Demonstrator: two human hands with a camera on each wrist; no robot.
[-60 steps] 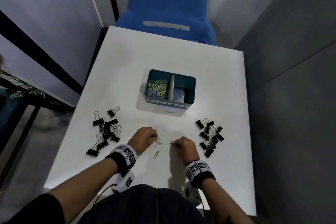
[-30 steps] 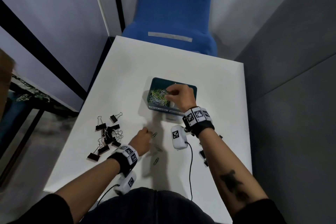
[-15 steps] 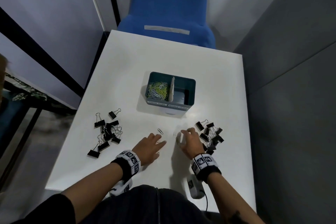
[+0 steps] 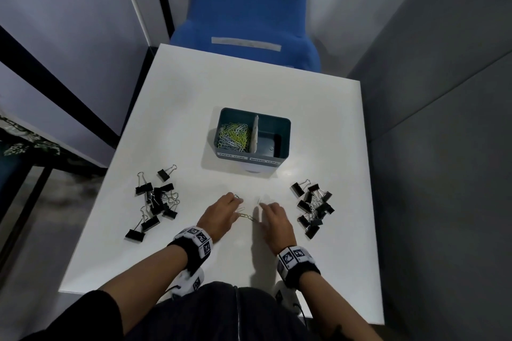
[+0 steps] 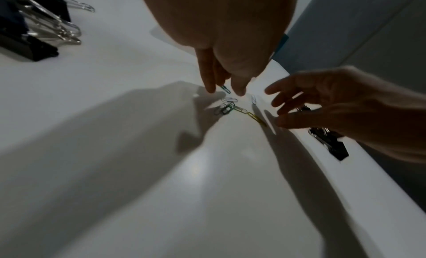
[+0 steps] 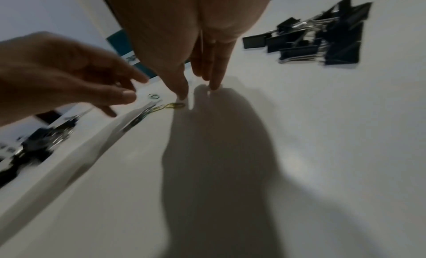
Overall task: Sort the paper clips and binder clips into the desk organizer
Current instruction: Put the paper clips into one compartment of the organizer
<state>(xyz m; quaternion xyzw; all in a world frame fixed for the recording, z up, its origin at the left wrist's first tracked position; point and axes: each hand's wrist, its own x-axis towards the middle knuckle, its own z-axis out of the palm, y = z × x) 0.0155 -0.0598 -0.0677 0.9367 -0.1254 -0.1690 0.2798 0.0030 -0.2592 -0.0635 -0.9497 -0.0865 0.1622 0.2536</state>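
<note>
A: What did the head view show?

B: A teal desk organizer [image 4: 253,134] stood mid-table on the white table [image 4: 194,108]. Its left compartment held a heap of yellow-green and white paper clips [image 4: 233,136]; the right compartment looked bare. Two heaps of black binder clips lay outside it, one to the left [image 4: 156,199] and one to the right [image 4: 314,209]. Between them the left hand [image 4: 220,214] and right hand [image 4: 273,220] were down over a few loose paper clips [image 4: 247,215] at the near edge.

A: And the left wrist view?

B: The left hand's fingertips [image 5: 211,88] pointed down, straight and slightly apart, right beside a teal clip [image 5: 225,89]. I could not tell whether they touched it. A short run of yellow clips [image 5: 250,114] lay toward the right hand, whose fingers were spread and loose, holding nothing.

A: The right wrist view?

B: It was blurred. The right hand's fingers [image 6: 213,76] were straight, with tips at the table by the end of the yellow clips; nothing was pinched yet. The left hand's fingers were extended as well.

A: So how far along was it?

B: Roughly half, I judged. Most paper clips were sorted and only a handful remained. Every visible binder clip was still on the table, so that compartment remained to be filled.
</note>
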